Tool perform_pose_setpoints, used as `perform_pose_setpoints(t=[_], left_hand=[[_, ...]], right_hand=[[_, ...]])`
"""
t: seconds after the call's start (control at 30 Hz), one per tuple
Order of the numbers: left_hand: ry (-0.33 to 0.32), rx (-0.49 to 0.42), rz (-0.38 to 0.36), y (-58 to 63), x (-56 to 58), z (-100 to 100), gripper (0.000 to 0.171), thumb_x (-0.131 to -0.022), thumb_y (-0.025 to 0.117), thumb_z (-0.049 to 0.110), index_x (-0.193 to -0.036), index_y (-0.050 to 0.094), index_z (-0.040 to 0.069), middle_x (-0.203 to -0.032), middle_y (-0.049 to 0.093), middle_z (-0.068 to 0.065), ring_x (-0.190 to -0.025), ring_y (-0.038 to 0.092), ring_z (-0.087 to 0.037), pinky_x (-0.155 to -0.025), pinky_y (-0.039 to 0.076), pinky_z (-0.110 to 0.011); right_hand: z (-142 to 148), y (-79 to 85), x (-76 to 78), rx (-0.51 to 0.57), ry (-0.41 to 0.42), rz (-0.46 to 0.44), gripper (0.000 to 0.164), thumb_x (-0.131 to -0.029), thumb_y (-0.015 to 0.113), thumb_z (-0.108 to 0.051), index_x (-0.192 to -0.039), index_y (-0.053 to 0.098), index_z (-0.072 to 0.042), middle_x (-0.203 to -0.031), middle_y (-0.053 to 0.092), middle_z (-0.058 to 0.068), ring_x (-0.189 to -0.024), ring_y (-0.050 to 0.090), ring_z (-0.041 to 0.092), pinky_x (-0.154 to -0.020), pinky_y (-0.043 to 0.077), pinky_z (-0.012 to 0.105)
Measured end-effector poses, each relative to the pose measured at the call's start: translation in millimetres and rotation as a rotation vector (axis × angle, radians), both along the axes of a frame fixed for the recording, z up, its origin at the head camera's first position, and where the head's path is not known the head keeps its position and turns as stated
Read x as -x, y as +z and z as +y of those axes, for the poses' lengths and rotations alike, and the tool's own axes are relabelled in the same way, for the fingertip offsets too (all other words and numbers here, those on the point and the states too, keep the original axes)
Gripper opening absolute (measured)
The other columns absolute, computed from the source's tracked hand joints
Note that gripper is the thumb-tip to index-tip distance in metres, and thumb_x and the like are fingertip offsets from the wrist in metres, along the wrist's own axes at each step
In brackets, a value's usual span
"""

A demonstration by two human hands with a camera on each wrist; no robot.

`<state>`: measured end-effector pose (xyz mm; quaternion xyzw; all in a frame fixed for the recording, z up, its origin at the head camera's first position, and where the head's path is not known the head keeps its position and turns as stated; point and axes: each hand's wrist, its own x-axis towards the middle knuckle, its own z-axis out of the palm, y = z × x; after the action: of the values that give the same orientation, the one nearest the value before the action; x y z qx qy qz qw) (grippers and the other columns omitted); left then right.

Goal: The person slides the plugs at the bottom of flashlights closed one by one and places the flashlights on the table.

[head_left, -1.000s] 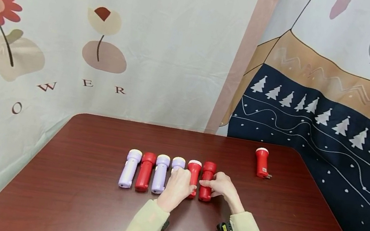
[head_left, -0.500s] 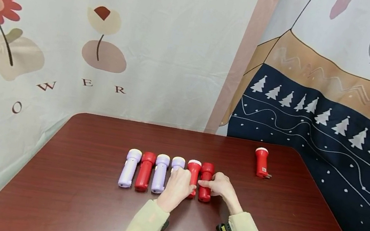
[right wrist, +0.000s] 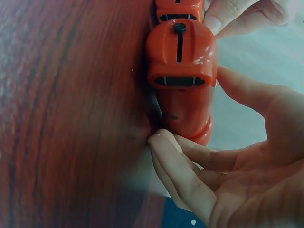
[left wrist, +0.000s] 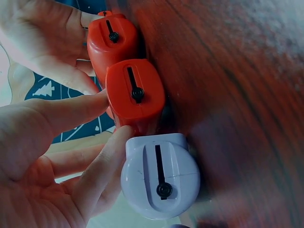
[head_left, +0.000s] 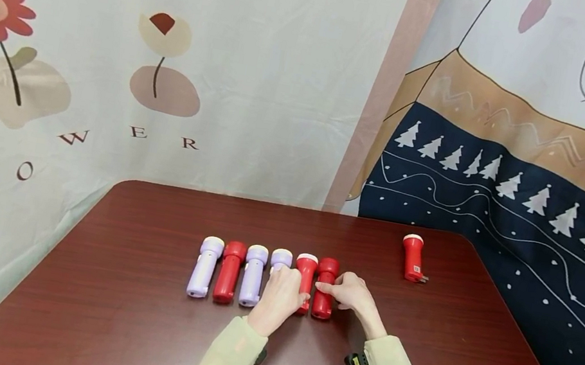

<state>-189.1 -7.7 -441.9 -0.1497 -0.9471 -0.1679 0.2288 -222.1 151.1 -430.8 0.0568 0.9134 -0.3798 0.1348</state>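
A row of flashlights lies side by side on the table. My left hand (head_left: 277, 300) pinches the bright red flashlight (head_left: 306, 266) with a white rim; in the left wrist view its thumb and fingers are on either side of the body. Directly right of it is a dark red flashlight (head_left: 328, 271), which my right hand (head_left: 356, 295) holds between thumb and fingers. In the right wrist view the fingertips (right wrist: 164, 137) reach the table side of this flashlight (right wrist: 183, 107). A lilac flashlight (head_left: 282, 258), partly hidden by my left hand, lies just left of the bright red one.
Further left in the row are a lilac flashlight (head_left: 253, 277), a dark red flashlight (head_left: 228, 272) and another lilac flashlight (head_left: 204, 268). One more red flashlight (head_left: 413, 258) lies apart at the back right of the brown table (head_left: 138, 325). Printed cloth (head_left: 265, 73) hangs behind.
The dark red flashlight in my right hand has shifted slightly left, closer to the bright red one. My left hand has stayed in place.
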Motion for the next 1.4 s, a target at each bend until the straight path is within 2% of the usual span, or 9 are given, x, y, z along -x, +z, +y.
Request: perform_pose_setpoints(t=[0.2,0.3,0.43,0.5,0.67,0.83,1.03,1.23,1.4], left_hand=[[-0.003,-0.012,-0.007,-1.0,-0.4,-0.2,0.030,-0.066,0.084,0.017,-0.055,0.059,0.006,-0.051,0.054,-0.007,-0.055,0.053,-0.026,-0.059,0.040,-0.032],[-0.003,-0.014,-0.008,-1.2,0.3,0.5,0.031,-0.066,0.084,0.018,-0.053,0.058,0.007,-0.049,0.053,-0.006,-0.055,0.054,-0.025,-0.058,0.041,-0.032],[-0.004,-0.004,0.009,-2.1,1.2,1.9,0.034,-0.064,0.085,0.018,-0.049,0.057,0.009,-0.045,0.051,-0.004,-0.053,0.055,-0.025,-0.056,0.043,-0.032],[-0.004,0.004,0.017,-2.4,1.5,2.3,0.035,-0.064,0.085,0.019,-0.048,0.056,0.009,-0.044,0.050,-0.004,-0.053,0.055,-0.024,-0.055,0.043,-0.031],[0.003,0.022,0.027,-2.5,1.6,2.2,0.035,-0.064,0.086,0.021,-0.048,0.056,0.009,-0.045,0.051,-0.003,-0.053,0.055,-0.024,-0.055,0.042,-0.031],[0.012,0.034,0.022,-2.5,1.7,0.7,0.035,-0.064,0.086,0.022,-0.049,0.057,0.009,-0.045,0.051,-0.003,-0.054,0.055,-0.024,-0.055,0.043,-0.031],[0.010,0.032,0.032,-1.6,1.3,-0.5,0.035,-0.064,0.086,0.021,-0.048,0.057,0.010,-0.045,0.052,-0.003,-0.054,0.056,-0.024,-0.057,0.042,-0.032],[-0.002,0.007,0.013,-1.8,1.2,0.3,0.035,-0.065,0.085,0.020,-0.048,0.056,0.009,-0.044,0.050,-0.003,-0.052,0.054,-0.024,-0.054,0.042,-0.031],[-0.005,0.004,0.007,-0.7,1.5,0.1,0.036,-0.065,0.085,0.019,-0.047,0.055,0.009,-0.043,0.049,-0.003,-0.051,0.054,-0.023,-0.053,0.042,-0.030]], right_hand=[[8.5,2.0,4.7,-0.058,-0.002,0.063,0.041,-0.080,0.073,-0.034,-0.096,0.063,0.002,-0.082,0.064,0.013,-0.063,0.061,0.020,-0.060,0.053,0.029],[20.4,5.0,10.2,-0.106,-0.017,0.125,0.043,-0.082,0.070,-0.035,-0.103,0.064,0.002,-0.090,0.066,0.015,-0.071,0.062,0.022,-0.065,0.052,0.033],[47.0,14.7,21.3,-0.183,-0.041,0.242,0.042,-0.084,0.067,-0.035,-0.104,0.066,0.001,-0.098,0.068,0.020,-0.085,0.062,0.031,-0.076,0.050,0.042],[63.0,20.1,29.3,-0.214,-0.064,0.300,0.041,-0.086,0.064,-0.034,-0.105,0.066,0.002,-0.099,0.069,0.021,-0.088,0.063,0.035,-0.077,0.050,0.045],[103.9,26.4,52.9,-0.291,-0.175,0.392,0.042,-0.088,0.059,-0.034,-0.111,0.063,0.001,-0.108,0.066,0.025,-0.098,0.061,0.045,-0.080,0.049,0.052],[132.9,23.7,70.3,-0.325,-0.245,0.377,0.050,-0.090,0.054,-0.032,-0.120,0.052,0.007,-0.113,0.052,0.030,-0.101,0.053,0.044,-0.081,0.048,0.053],[148.6,13.9,81.0,-0.338,-0.257,0.322,0.057,-0.090,0.053,-0.035,-0.122,0.044,0.012,-0.114,0.046,0.031,-0.101,0.048,0.045,-0.082,0.047,0.054],[155.3,1.4,86.7,-0.390,-0.243,0.217,0.066,-0.090,0.051,-0.042,-0.121,0.040,0.016,-0.114,0.044,0.034,-0.100,0.048,0.048,-0.081,0.047,0.054],[155.8,-5.7,90.1,-0.386,-0.226,0.171,0.065,-0.091,0.050,-0.045,-0.119,0.044,0.014,-0.111,0.049,0.031,-0.094,0.053,0.042,-0.075,0.047,0.049]])
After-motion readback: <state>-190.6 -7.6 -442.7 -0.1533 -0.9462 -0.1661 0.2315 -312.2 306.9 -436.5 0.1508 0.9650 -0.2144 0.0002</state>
